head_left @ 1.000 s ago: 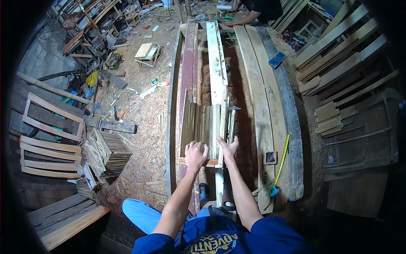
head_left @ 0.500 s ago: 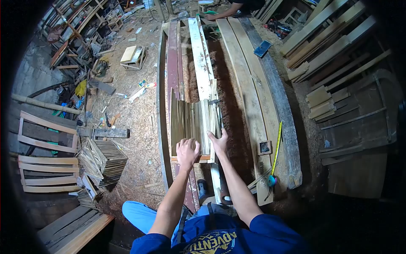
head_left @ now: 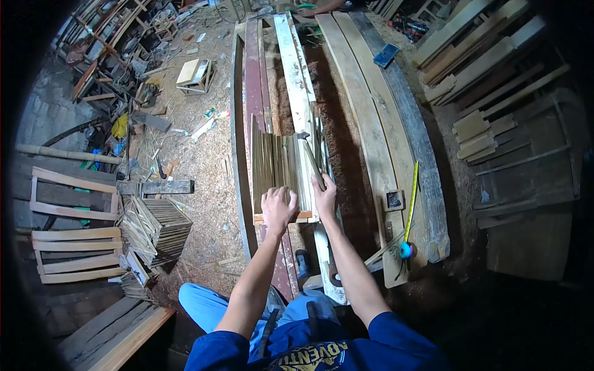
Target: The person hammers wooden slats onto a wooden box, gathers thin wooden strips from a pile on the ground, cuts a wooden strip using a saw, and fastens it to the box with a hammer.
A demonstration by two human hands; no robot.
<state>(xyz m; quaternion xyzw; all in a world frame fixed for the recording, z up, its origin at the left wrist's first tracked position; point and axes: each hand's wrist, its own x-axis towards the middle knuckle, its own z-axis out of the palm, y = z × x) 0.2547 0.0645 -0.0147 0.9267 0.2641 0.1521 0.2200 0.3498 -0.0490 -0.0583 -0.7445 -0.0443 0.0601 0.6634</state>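
Note:
A pack of thin wooden slats (head_left: 276,157) lies lengthwise in front of me, across the long planks. An orange-brown wooden strip (head_left: 303,215) runs along its near end. My left hand (head_left: 278,208) sits on that near end, its fingers curled over the slat edges. At the right side of the pack, my right hand (head_left: 324,196) is wrapped round the handle of a hammer (head_left: 311,156). The hammer's dark head points away from me, over the pack's far right part. My right palm is hidden from view.
Long boards (head_left: 365,105) stretch away on the right, with a tape measure (head_left: 406,250), a small square box (head_left: 394,200) and a blue tray (head_left: 385,55) on them. A slat bundle (head_left: 162,229) stands at left. At the far end, another person's arm (head_left: 325,8) reaches in.
My right hand has gone from the pack's right edge to the hammer, which is now gripped and angled over the slats. My left hand stays on the near end. The view has shifted slightly.

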